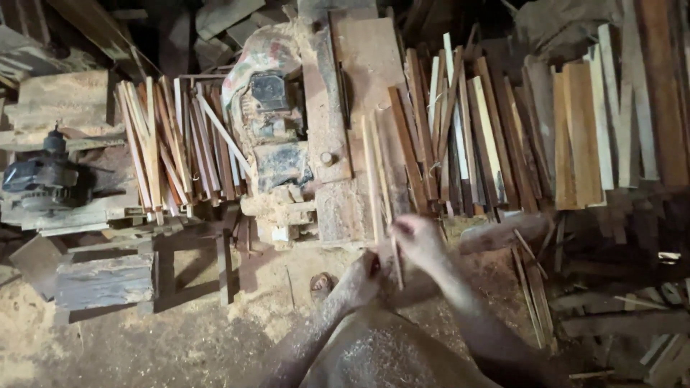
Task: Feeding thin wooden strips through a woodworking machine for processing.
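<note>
While seemingly closed, right hand point(415, 237) grips strips point(379, 187)

Pkgs/labels/signs/screens: only one candidate. Printed sack point(262, 54), top centre, draped over the top of the machine point(277, 144); crumpled, soft shape, off-white/beige w/ faded red and green print, heavily dusted w/ sawdust. Lower edge hangs at the machine's dark upper part. Print too blurred to make out. No boxes, cartons or bottles in view, no stuck-on labels, no wall signs, no screens or displays visible anywhere else in frame.
</note>
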